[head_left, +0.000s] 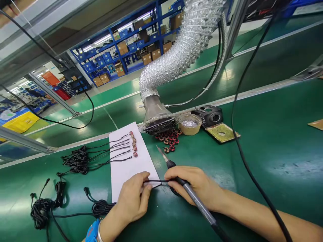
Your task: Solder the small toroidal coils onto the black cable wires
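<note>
While the left hand pinches a thin black cable just above a white paper sheet, the right hand clenches a grey-handled soldering iron, its metal tip pointing toward a heap of copper-wound toroid coils on the green bench mat

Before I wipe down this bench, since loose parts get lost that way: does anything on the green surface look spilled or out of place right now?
Yes: small red-and-copper ring coils lie in a loose heap on the green mat, right beside the clear-hooded fume extractor. No tray or container holds them, so they look spilled.
</note>
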`<state>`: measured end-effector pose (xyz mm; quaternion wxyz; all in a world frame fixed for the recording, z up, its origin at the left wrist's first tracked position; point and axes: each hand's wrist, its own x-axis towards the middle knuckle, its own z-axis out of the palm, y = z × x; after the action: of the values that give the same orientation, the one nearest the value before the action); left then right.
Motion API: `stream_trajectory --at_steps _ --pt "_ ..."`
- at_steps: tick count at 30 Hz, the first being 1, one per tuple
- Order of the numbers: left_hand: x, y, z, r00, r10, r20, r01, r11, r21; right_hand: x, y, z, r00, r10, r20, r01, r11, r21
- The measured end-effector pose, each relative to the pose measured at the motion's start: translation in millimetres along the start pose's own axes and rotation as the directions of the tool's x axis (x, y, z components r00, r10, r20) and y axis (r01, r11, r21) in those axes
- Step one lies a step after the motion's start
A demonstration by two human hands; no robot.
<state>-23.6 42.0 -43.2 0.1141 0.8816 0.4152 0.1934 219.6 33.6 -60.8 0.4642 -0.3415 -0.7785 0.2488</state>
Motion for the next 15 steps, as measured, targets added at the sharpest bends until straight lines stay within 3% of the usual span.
stream_trajectory --at_steps 3,5,7,8,11,15 --pt "-19.1 -13.3 -33.4 0.998 -0.006 -0.057 0.008 0.999 0.051 -0.5 0.7 -1.3 0.997 -0.010 -0.071 0.007 0.999 -0.041" --pt "-33.4 -18.9 -58.4 0.992 -0.034 0.119 0.023 0.995 0.094 -1.1 3.9 -6.2 0.993 0.019 -0.117 -0.026 0.998 -0.059" --pt "-48.6 -24.6 -75.3 0.940 -0.103 0.326 0.059 0.988 0.143 -2.0 7.9 -10.6 0.989 0.052 -0.136 -0.061 0.996 -0.060" --pt "-56.2 -28.5 -79.8 0.914 -0.146 0.378 0.084 0.981 0.177 -2.5 9.4 -11.8 0.988 0.070 -0.136 -0.079 0.995 -0.055" --pt "-76.1 -44.0 -84.2 0.888 -0.250 0.387 0.151 0.951 0.269 -3.4 9.9 -10.6 0.985 0.131 -0.113 -0.136 0.990 -0.032" --pt "-82.6 -53.9 -92.4 0.897 -0.311 0.314 0.217 0.929 0.301 -1.7 1.2 0.3 0.991 0.108 -0.075 -0.110 0.994 -0.018"
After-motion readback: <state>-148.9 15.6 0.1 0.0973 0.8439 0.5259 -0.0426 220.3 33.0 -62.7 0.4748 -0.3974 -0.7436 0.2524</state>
